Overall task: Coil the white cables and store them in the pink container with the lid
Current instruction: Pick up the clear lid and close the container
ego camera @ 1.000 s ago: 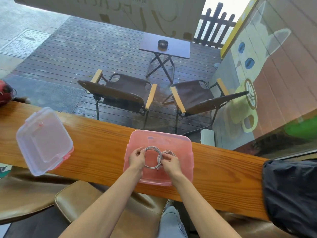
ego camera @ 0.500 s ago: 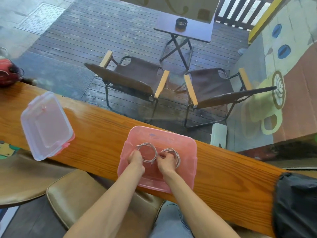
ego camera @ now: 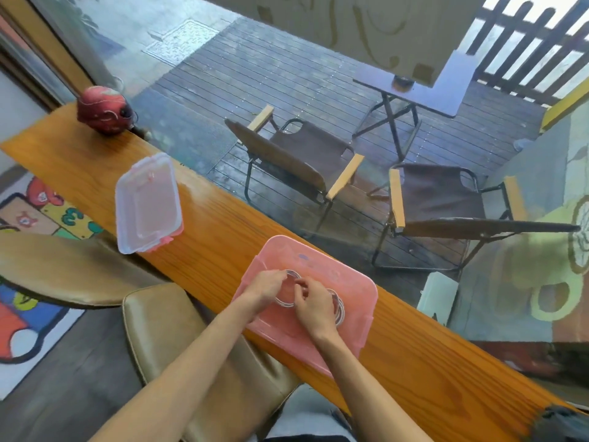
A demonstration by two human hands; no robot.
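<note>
Soft daylight comes in through the window [ego camera: 318, 90] beyond the far edge of the tabletop [ego camera: 223, 244], leaving a pale sheen along the wood there. Shadows are faint. The glass carries hazy reflections. Wide-angle bending curves the tabletop and stretches the corners; fine detail is slightly smeared throughout.

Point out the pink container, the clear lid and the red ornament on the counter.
pink container [ego camera: 353, 317]: head view, on the bare floor near its right wall.
clear lid [ego camera: 148, 204]: head view, on the middle of its flat top panel.
red ornament [ego camera: 102, 113]: head view, on the middle of its round body.
</note>
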